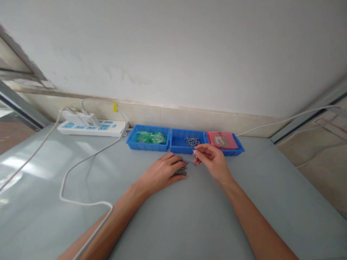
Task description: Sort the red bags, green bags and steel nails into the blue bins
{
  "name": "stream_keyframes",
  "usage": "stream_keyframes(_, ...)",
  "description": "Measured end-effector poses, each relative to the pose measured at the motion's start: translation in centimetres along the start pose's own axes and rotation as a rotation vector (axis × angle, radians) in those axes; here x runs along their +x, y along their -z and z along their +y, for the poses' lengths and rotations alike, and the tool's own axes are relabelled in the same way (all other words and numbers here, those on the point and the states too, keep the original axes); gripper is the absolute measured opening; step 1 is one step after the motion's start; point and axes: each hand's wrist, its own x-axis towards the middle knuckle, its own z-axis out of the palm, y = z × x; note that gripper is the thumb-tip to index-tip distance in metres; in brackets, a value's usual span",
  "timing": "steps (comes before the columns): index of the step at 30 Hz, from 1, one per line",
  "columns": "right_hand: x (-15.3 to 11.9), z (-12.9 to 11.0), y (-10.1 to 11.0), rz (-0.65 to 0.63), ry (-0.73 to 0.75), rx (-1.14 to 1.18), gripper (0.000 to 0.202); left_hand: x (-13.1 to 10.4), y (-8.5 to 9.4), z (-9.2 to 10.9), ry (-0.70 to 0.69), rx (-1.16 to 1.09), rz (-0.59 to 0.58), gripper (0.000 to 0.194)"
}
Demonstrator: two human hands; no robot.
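On the grey table, my left hand (168, 169) lies palm down, its fingers and thumb curled round a small heap of metal screws (181, 171). Part of that heap is hidden under the fingers. My right hand (210, 159) is just to the right, thumb and fingertips pinched on a small screw (194, 151), mostly covered by the fingers. A few loose screws (192, 163) lie on the table between both hands. Behind them stands a blue middle bin (177, 141) with several screws (192, 142) at its right side.
A left blue bin (148, 147) contains green plastic packets (151, 137). Red packets (222, 140) fill the right blue bin (234, 152). At back left is a white power strip (108, 126) with plugged-in adapters (81, 118). Its white cable (81, 204) crosses the table and passes over my left forearm.
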Motion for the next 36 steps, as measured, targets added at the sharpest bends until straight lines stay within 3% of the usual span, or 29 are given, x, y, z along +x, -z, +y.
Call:
stream_keyframes(5, 0.0, -0.6, -0.1, 0.137, -0.11, 0.214, 0.031, 0.0, -0.1, 0.0, 0.002, -0.002, 0.012, 0.032)
stream_keyframes(11, 0.3, -0.6, 0.1, 0.239, -0.118, 0.297, 0.03, 0.0, -0.1, 0.0, 0.002, 0.015, 0.002, 0.033)
stream_keyframes(22, 0.1, -1.3, 0.1, 0.207, 0.069, 0.14, 0.021, 0.0, 0.0, 0.0, 0.019, 0.022, -0.036, 0.034)
stream_keyframes(27, -0.2, -0.8, 0.8, 0.164, 0.138, -0.173, 0.021, -0.1, -0.1, -0.1, 0.013, 0.019, -0.036, 0.035)
stream_keyframes(32, -0.8, -0.3, 1.5, -0.132, 0.348, -0.867, 0.021, -0.1, 0.0, 0.1, 0.021, 0.024, 0.031, 0.035)
stream_keyframes(36, -1.0, 0.0, 1.4, -0.285, 0.356, -1.185, 0.026, -0.1, 0.1, 0.2, 0.094, 0.081, 0.117, 0.032)
